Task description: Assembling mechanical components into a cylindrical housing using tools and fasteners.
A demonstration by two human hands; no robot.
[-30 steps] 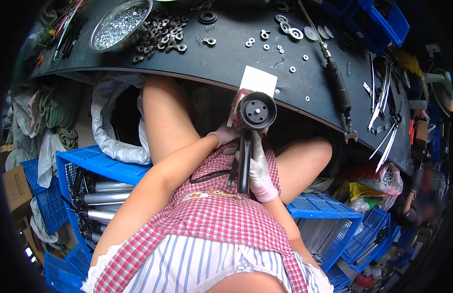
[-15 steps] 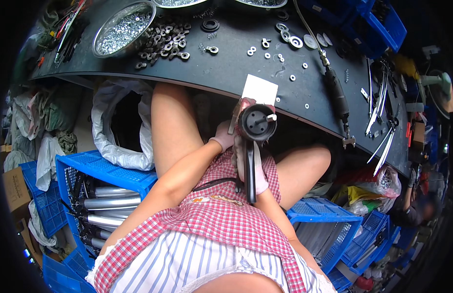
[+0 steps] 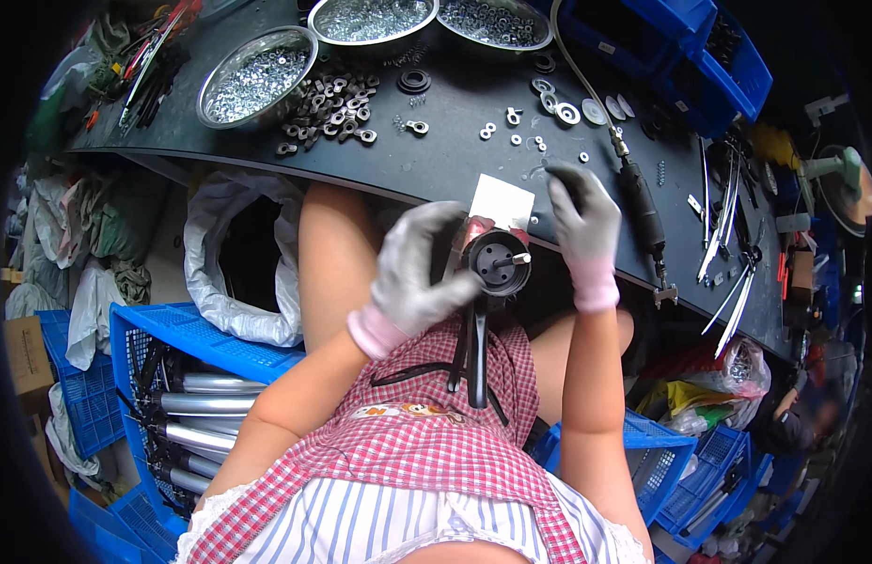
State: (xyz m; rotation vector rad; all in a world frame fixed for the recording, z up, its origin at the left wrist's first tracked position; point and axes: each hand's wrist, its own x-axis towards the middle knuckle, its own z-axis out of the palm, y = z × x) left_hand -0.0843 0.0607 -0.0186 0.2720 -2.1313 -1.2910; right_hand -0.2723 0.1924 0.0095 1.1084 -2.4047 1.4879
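At the table's front edge a black round housing [image 3: 500,265] faces up, with a pale pin sticking out on its right side. Two black handle-like bars [image 3: 477,362] extend from it over my lap. My left hand [image 3: 415,273], in a grey glove with a pink cuff, is open beside the housing. Its thumb tip is close to the rim; whether it touches is unclear. Over the table's edge, right of a white square plate [image 3: 502,201], my gloved right hand [image 3: 583,221] has bent, parted fingers and nothing visible in them. Small washers [image 3: 540,145] lie just beyond its fingertips.
Steel bowls of small metal parts [image 3: 257,80] stand at the back, near a pile of eye-ended fittings [image 3: 337,108]. A hanging air tool [image 3: 640,202] lies right. Blue crates [image 3: 210,329] flank my legs; a white-lined bin [image 3: 290,282] stands left. Another person [image 3: 802,414] is far right.
Both hands have come off the black assembly. My left hand has risen beside the housing, and my right has moved up and right over the table. The handle bars now show apart.
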